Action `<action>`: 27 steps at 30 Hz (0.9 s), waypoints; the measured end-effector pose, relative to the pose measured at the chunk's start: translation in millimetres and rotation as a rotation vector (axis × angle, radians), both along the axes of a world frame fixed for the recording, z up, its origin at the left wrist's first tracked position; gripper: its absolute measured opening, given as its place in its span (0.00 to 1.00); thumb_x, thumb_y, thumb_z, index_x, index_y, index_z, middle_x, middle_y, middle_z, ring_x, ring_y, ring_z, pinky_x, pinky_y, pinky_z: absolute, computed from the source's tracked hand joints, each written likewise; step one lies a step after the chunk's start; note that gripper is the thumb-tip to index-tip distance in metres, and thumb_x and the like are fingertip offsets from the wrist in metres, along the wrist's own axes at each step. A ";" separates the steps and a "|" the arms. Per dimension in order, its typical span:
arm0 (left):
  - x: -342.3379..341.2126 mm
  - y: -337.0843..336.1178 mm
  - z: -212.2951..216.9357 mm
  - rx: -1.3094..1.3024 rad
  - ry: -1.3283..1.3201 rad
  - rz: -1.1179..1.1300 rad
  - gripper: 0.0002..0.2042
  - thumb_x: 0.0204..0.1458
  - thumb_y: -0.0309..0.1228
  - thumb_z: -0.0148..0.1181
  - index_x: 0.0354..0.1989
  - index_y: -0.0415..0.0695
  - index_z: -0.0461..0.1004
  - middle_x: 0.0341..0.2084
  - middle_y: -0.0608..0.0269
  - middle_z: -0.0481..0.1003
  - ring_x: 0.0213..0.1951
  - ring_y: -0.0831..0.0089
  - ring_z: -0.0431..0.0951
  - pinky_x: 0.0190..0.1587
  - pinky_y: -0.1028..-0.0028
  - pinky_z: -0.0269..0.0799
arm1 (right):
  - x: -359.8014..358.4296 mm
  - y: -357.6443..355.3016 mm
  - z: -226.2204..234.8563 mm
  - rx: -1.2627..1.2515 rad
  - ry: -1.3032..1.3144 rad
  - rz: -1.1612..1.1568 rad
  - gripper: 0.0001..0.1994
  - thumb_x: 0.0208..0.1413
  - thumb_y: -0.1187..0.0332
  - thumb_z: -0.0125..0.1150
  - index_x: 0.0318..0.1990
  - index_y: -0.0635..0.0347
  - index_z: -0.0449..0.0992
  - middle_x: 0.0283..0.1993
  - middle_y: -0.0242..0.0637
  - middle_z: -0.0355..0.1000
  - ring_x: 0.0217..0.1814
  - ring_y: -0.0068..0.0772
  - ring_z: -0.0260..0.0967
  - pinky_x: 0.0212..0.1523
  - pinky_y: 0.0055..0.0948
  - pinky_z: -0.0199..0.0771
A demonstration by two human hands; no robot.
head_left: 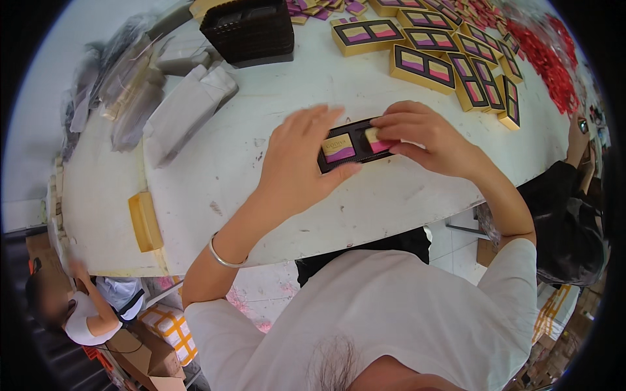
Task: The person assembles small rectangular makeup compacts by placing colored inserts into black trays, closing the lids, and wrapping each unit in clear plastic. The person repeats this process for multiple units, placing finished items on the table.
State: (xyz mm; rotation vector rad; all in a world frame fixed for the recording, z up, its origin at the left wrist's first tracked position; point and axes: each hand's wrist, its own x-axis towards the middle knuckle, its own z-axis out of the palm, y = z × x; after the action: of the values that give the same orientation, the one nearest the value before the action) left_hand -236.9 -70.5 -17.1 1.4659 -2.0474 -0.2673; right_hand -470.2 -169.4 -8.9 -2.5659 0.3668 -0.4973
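In front of me on the white table lies a black two-compartment tray. A gold-and-purple wrapped square sits in its left compartment. My left hand is around the tray's left end, thumb along the near edge and the fingers, partly blurred, at the far side. My right hand pinches a gold-and-pink wrapped square at the right compartment. Fingers cover part of that square, so I cannot tell whether it rests fully in the compartment.
A stack of black trays stands at the far left-centre. Filled gold boxes cluster at the far right, near loose red wrapped pieces. Plastic-wrapped bundles and an open gold box lie left. Other people sit at both sides.
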 end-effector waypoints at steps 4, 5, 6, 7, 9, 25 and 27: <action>3.1 3.4 -19.7 0.121 0.045 -0.098 0.24 0.40 0.33 0.69 0.49 0.45 0.71 0.52 0.56 0.68 0.49 0.58 0.70 0.48 0.66 0.69 | 1.8 0.4 -30.3 0.351 -0.152 -0.075 0.14 0.45 0.79 0.63 0.41 0.59 0.77 0.53 0.41 0.64 0.52 0.40 0.63 0.51 0.32 0.65; 5.0 4.2 -22.2 0.123 0.075 -0.100 0.24 0.40 0.33 0.69 0.48 0.45 0.71 0.51 0.56 0.68 0.49 0.58 0.70 0.47 0.66 0.69 | 3.6 1.3 -36.4 0.438 -0.192 -0.086 0.13 0.45 0.78 0.63 0.41 0.59 0.77 0.53 0.41 0.63 0.53 0.39 0.62 0.51 0.31 0.64; 6.9 5.1 -24.1 0.124 0.105 -0.099 0.24 0.39 0.33 0.69 0.48 0.45 0.71 0.51 0.56 0.68 0.49 0.58 0.70 0.47 0.66 0.69 | 4.9 2.3 -39.4 0.526 -0.231 -0.095 0.12 0.46 0.77 0.62 0.40 0.59 0.77 0.52 0.41 0.62 0.53 0.38 0.62 0.52 0.30 0.63; 6.8 5.8 -25.6 0.119 0.124 -0.095 0.24 0.39 0.33 0.70 0.47 0.45 0.72 0.51 0.56 0.68 0.48 0.58 0.70 0.47 0.66 0.69 | 5.8 4.5 -39.1 0.546 -0.209 -0.141 0.10 0.46 0.77 0.62 0.38 0.59 0.77 0.51 0.41 0.62 0.53 0.37 0.61 0.52 0.30 0.62; 5.8 10.7 -27.8 0.107 0.151 -0.057 0.23 0.38 0.33 0.70 0.45 0.45 0.72 0.50 0.56 0.69 0.48 0.58 0.71 0.46 0.65 0.69 | 14.9 9.9 -37.5 0.589 -0.164 -0.203 0.07 0.47 0.77 0.60 0.35 0.61 0.75 0.48 0.41 0.63 0.53 0.36 0.60 0.53 0.28 0.59; 163.4 146.5 6.8 0.001 -0.388 1.031 0.35 0.43 0.45 0.66 0.61 0.47 0.61 0.58 0.47 0.61 0.64 0.49 0.52 0.60 0.49 0.49 | -110.1 -3.6 -20.7 -0.176 0.167 -0.508 0.19 0.41 0.70 0.65 0.42 0.62 0.68 0.61 0.44 0.61 0.65 0.52 0.52 0.63 0.43 0.52; 190.3 189.1 -6.0 0.181 -0.423 1.287 0.36 0.43 0.44 0.66 0.61 0.45 0.60 0.56 0.46 0.63 0.61 0.50 0.58 0.59 0.47 0.52 | -124.1 -9.9 -20.5 -0.251 0.109 -0.571 0.18 0.45 0.70 0.64 0.45 0.62 0.69 0.62 0.45 0.59 0.67 0.51 0.52 0.63 0.42 0.54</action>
State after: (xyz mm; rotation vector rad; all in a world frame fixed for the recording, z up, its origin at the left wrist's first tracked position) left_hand -46.6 118.5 -23.1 2.7604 -0.9483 0.4260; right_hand -594.3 -179.3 -29.4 -2.7141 1.1591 -0.6334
